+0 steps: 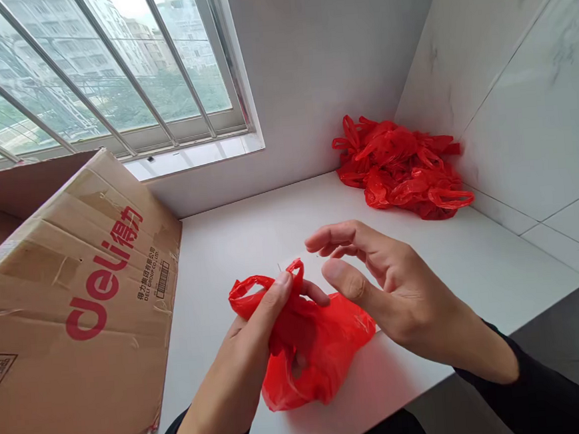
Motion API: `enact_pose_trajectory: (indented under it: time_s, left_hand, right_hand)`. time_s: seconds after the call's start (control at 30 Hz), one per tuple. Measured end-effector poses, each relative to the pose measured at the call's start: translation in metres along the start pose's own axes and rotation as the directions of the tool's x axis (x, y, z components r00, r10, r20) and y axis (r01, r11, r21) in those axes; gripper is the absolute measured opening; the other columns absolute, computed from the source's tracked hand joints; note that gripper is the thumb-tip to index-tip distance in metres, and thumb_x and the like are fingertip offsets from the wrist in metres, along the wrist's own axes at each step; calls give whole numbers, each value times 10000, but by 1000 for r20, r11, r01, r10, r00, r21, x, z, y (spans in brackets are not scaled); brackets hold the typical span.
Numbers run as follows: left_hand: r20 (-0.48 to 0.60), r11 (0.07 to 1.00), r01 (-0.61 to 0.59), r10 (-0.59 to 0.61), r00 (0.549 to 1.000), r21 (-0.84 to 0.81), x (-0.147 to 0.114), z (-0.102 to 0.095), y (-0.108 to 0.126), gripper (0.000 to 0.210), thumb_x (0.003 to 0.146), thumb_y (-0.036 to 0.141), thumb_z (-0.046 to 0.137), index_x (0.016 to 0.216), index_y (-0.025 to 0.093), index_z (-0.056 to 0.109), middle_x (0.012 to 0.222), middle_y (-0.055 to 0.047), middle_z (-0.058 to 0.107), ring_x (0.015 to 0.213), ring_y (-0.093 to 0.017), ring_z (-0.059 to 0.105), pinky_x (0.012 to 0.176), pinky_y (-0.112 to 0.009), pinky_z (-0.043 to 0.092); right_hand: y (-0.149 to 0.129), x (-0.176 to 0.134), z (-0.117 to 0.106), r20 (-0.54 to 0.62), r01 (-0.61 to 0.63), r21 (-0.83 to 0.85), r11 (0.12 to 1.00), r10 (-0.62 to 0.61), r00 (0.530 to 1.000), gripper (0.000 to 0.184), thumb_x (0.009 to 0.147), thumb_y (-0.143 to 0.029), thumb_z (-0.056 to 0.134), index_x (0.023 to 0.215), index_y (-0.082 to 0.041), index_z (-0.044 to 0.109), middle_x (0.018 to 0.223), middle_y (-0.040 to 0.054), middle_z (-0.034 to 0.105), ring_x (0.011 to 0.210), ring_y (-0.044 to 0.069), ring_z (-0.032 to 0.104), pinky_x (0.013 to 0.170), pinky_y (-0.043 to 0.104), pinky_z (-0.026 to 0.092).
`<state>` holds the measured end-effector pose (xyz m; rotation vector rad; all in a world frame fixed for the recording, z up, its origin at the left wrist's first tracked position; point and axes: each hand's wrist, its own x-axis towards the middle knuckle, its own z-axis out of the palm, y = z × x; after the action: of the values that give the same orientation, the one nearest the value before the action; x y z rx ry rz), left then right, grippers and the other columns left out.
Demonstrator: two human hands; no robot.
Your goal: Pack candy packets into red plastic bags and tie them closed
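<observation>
A thin red plastic bag (324, 348) with loop handles hangs over the white tabletop near its front edge. My left hand (258, 326) grips it near the handles, thumb on top, and some of its fingers are hidden behind the plastic. Just to the right, my right hand (385, 283) is held above the bag with its thumb and fingers apart and nothing between them. Whether its lower side touches the plastic, I cannot tell.
A crumpled pile of red plastic bags (406, 168) lies in the back right corner. On the left stands a large open cardboard box (112, 324). A barred window (107, 71) is behind it, and a tiled wall (525, 91) closes the right side.
</observation>
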<state>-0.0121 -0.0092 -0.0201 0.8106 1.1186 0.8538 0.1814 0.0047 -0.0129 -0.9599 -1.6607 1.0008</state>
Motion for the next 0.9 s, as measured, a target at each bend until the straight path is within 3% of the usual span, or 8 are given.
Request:
enact_pose_trajectory:
  time_s: [0.07,0.13,0.37,0.47,0.57,0.7,0.8,0.9]
  left_hand:
    - [16,999,4,-4,1000,33,0,-5,-2,322,862,553,737,825,235,697,747,22,612,669,-117,574,621,-183,523]
    - [26,999,11,-12,1000,46,-1,-9,-3,362,872,550,729,739,221,658,712,19,589,700,-119,569,659,-173,522]
    - [214,997,-74,79,974,-29,-2,-10,2,283,1001,448,576,882,214,682,800,-4,635,733,-119,589,719,-211,523]
    - [228,980,-158,127,965,123,-5,-13,4,203,975,373,645,866,205,680,821,-4,666,770,-119,626,723,-201,514]
    - [287,941,-235,161,944,245,-9,-20,7,112,958,332,667,942,222,688,855,-18,712,775,-144,667,710,-233,542]
    - [236,779,-422,351,906,463,-11,-31,2,177,926,229,688,1095,280,679,998,-5,723,858,-141,692,723,-218,557]
    - [130,563,-528,596,792,636,-6,-37,-12,358,865,85,700,1143,307,662,1049,13,716,870,-124,694,709,-200,546]
    - [197,298,-633,782,591,715,-1,-40,-29,409,865,-14,646,1131,291,700,1087,-2,703,938,-131,687,779,-230,559]
  right_hand:
    - [3,2,2,56,-25,-18,1000,26,998,298,1020,-353,648,1315,-336,606,1229,-30,639,1134,169,582,986,321,470]
    - [4,3,4,108,-44,-11,999,45,993,156,1013,-314,654,1168,-306,670,1122,-32,660,1069,168,602,955,325,476]
    - [-2,-7,9,105,132,-64,989,-125,987,73,943,-175,671,962,-246,674,1075,16,641,1091,195,606,985,343,487]
    - [4,-8,11,173,162,-88,983,-145,974,384,889,-246,748,1247,-273,610,1375,70,557,1352,276,478,1095,430,455]
    - [17,-4,14,386,84,-58,995,-56,921,890,823,-363,843,1549,-290,333,1468,97,519,1339,295,512,1074,463,485]
    - [28,0,17,368,-25,-90,996,56,928,686,873,-262,777,1483,-269,464,1262,61,657,1058,231,658,955,409,533]
    - [31,-2,19,348,-132,-48,990,140,927,487,937,-336,727,1394,-280,568,991,9,692,842,191,647,800,353,536]
    - [34,-3,23,401,-235,80,969,185,897,416,1068,-468,519,1433,-269,537,841,-9,646,787,182,620,770,343,519]
